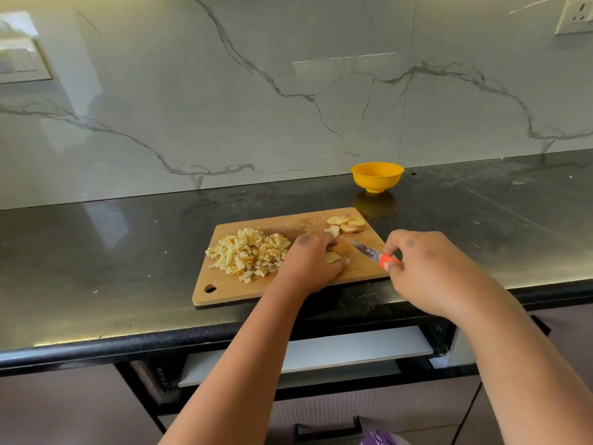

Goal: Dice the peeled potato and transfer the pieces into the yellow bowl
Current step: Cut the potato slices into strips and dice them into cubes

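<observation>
Both forearms reach up from the bottom edge, over a half-open drawer under the counter's front lip. Behind everything stands the marble wall, grey-veined, with a switch plate at far left and a socket at top right. Below it runs the black counter, glossy and lightly scratched. On the counter lies the wooden cutting board, a hanging hole in its near left corner. The left hand rests on the middle of the board, fingers curled down over a pale potato piece that shows between thumb and fingertips. The right hand hovers at the board's right edge, thumb and fingers pinching the orange handle of a small knife, whose blade points up and left toward the left hand. A heap of diced potato covers the board's left half, just beside the left hand. The yellow bowl stands on the counter beyond the board's far right corner, close to the wall; whether anything lies inside cannot be told. A few round potato slices sit overlapping at the board's far right corner.
</observation>
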Tool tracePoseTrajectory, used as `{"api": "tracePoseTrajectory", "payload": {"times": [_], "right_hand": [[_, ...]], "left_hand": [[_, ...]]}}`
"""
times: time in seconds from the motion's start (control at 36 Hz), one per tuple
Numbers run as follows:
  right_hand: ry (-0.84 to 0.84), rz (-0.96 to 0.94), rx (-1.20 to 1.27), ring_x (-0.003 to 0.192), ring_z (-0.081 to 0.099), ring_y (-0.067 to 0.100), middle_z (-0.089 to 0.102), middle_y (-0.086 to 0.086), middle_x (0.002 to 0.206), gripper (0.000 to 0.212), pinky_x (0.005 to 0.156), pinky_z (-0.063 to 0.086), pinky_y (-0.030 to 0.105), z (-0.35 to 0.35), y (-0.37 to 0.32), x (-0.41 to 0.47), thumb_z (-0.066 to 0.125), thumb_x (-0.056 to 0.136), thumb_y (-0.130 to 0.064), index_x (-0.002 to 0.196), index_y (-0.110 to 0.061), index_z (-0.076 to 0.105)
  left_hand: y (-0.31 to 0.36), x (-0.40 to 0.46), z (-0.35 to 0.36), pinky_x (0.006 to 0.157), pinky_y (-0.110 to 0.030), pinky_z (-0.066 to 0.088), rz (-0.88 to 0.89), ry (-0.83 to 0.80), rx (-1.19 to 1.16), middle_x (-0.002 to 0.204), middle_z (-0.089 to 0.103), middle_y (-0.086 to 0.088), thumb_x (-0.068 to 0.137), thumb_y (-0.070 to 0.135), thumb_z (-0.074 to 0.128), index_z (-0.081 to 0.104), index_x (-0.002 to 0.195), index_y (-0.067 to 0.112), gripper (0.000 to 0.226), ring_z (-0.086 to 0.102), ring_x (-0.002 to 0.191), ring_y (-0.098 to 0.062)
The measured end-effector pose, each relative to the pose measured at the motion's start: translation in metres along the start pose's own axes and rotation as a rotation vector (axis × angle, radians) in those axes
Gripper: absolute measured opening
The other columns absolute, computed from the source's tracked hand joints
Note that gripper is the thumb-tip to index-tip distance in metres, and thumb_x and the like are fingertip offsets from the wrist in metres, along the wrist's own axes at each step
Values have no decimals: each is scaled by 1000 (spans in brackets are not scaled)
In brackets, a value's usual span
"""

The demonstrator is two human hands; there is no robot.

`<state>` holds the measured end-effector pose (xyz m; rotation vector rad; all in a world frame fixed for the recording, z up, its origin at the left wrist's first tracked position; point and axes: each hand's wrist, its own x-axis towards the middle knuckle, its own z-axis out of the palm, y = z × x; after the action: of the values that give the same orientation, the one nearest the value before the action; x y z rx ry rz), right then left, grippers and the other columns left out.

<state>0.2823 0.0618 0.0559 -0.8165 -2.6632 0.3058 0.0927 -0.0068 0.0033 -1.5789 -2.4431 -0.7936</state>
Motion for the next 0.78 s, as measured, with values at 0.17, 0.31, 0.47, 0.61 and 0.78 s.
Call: {"api": "tracePoseTrajectory", "payload": {"times": [0.17,0.31,0.47,0.61,0.78], "right_hand": [[-9,10,7,67,46,5,57,2,99,20,49,29,18,2,5,4,53,98,-26,118,-22,55],[-46,-5,11,65,46,5,56,0,97,28,48,29,17,7,0,6,53,98,-21,127,-22,52],[-154,24,-14,76,57,15,57,1,95,17,61,50,27,19,-9,5,51,96,-14,111,-18,55],[-257,3,-47,62,45,9,45,-3,77,26,48,28,19,34,-30,-3,51,96,-9,75,-20,41],[-173,52,-66,62,45,10,44,-3,73,17,49,30,18,37,-38,0,53,93,-6,82,-17,47]], "left_hand": [[-4,8,-21,101,-24,44,53,-252,-81,126,62,3,94,16,60,56,134,19,41,56,114,-9],[-17,4,-28,106,-23,38,45,-311,-251,150,44,5,92,13,64,23,151,35,75,46,134,-9],[-20,-8,-16,104,-18,31,45,0,8,143,53,5,89,37,69,50,142,22,59,48,131,-13],[-21,-14,-10,96,-29,48,-15,45,10,121,67,-1,92,37,67,69,121,13,38,60,110,-17],[-21,-17,-9,92,-33,50,40,69,-11,114,69,-3,92,32,67,74,109,11,28,62,104,-17]]}}
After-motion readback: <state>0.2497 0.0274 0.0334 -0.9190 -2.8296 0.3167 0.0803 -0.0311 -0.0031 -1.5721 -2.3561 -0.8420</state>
